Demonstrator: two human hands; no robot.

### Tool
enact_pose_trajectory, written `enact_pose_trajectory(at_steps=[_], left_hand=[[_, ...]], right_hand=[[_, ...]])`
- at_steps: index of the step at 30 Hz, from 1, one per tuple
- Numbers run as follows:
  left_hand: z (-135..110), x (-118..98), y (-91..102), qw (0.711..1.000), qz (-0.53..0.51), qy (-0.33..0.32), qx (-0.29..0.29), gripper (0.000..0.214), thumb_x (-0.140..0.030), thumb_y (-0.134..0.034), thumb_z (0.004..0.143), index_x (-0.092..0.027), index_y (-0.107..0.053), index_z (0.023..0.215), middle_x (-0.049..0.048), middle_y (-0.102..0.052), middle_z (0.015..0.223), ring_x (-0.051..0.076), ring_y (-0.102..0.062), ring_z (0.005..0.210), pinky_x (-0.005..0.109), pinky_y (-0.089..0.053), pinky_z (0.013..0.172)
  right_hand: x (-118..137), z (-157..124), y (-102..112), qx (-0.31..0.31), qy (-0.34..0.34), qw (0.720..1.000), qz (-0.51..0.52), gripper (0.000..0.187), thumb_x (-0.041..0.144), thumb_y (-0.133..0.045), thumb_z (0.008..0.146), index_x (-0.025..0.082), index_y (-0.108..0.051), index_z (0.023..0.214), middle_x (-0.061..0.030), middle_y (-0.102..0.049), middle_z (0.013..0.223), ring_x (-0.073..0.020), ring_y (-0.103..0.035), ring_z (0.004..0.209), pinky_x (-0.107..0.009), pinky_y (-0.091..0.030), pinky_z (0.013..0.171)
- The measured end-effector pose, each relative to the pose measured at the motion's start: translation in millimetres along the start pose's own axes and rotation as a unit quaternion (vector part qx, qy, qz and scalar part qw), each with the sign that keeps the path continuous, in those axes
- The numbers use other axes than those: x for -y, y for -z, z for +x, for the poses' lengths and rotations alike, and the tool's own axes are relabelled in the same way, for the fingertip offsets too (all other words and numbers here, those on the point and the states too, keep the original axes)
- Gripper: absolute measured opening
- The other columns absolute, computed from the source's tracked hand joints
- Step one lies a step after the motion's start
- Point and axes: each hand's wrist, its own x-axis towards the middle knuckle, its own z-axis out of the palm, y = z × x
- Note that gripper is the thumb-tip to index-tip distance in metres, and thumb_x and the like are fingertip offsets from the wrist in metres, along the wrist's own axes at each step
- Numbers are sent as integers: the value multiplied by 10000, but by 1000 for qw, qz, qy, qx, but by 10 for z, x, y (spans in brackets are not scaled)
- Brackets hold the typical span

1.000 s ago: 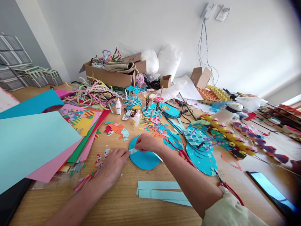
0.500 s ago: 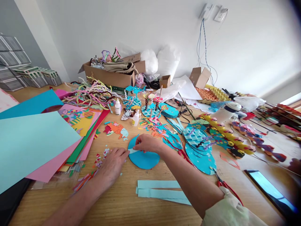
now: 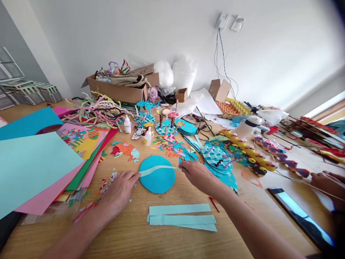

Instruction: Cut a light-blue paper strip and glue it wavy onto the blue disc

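Observation:
A blue paper disc [image 3: 157, 181] lies on the table in front of me. Across its upper half runs a narrow light-blue paper strip [image 3: 159, 167], bowed upward a little in the middle. My left hand [image 3: 122, 187] rests at the disc's left edge, its fingers closed on the strip's left end. Past the right edge, my right hand [image 3: 195, 174] pinches the other end between thumb and fingers. Several wider light-blue strips [image 3: 182, 219] lie loosely stacked nearer to me, below the disc.
Stacked coloured paper [image 3: 40, 169] covers the left side. Glue bottles [image 3: 148, 136] stand behind the disc, near orange paper fish [image 3: 126, 150]. Woven blue discs [image 3: 217, 154] lie right of my hand. A phone [image 3: 299, 216] lies at the right, beside another person's hand [image 3: 327, 185].
My right hand has moved right, off the disc, drawing the strip out across it. My left hand stays at the left edge. Another person's hand now shows more at the far right.

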Motion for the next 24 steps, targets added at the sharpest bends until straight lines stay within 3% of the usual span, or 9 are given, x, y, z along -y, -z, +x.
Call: enact_pose_trajectory(at_steps=[3,7,12,14,17,20,24], left_hand=[[1,-7,-7,1000,11,1,-6,612,73,-322,659,-174,-554,1169,92,-608,1093,236,-534,988,397,-426,886],[-43,17,-14,999,-1,5,-31,640,50,-323,653,-200,-523,1208,71,-611,1105,217,-551,999,379,-435,897],[-56,-156,264,989,-128,20,-76,434,-166,-342,790,-196,-541,1174,74,-587,1179,215,-536,1075,345,-444,904],[57,-317,421,982,-168,25,-83,406,-227,-355,805,-184,-551,1158,78,-576,1207,220,-515,1106,341,-434,910],[373,-543,553,980,-195,23,-29,415,-291,-390,818,-191,-516,1201,77,-544,1258,221,-485,1141,350,-379,952],[719,-643,517,979,-202,19,19,412,-293,-414,809,-182,-532,1187,81,-574,1222,226,-514,1107,329,-370,937],[977,-618,379,979,-200,28,28,339,-272,-440,776,-198,-605,1063,50,-689,882,219,-622,836,301,-446,736]], right_hand=[[-37,-26,-82,-44,2,999,-17,282,108,-388,850,187,-632,967,-81,-665,921,-198,-608,829,-253,-376,649],[-76,1,-224,-122,26,992,-21,291,133,-379,884,200,-623,1027,-83,-630,1041,-208,-572,945,-284,-388,757],[-124,29,-395,-202,52,978,-10,315,130,-394,885,220,-593,1112,-82,-589,1131,-218,-540,986,-339,-389,831],[-128,37,-448,-229,57,972,3,332,125,-388,884,223,-579,1137,-84,-576,1153,-223,-532,994,-357,-393,839],[-108,60,-510,-266,66,961,33,344,116,-388,881,218,-566,1158,-81,-577,1159,-226,-518,1023,-364,-400,851],[-68,96,-555,-289,72,953,60,355,100,-392,873,212,-564,1163,-77,-588,1147,-218,-517,1039,-349,-415,854],[-5,151,-598,-300,73,947,85,365,107,-401,869,234,-564,1171,-85,-601,1126,-209,-538,1020,-351,-436,841]])
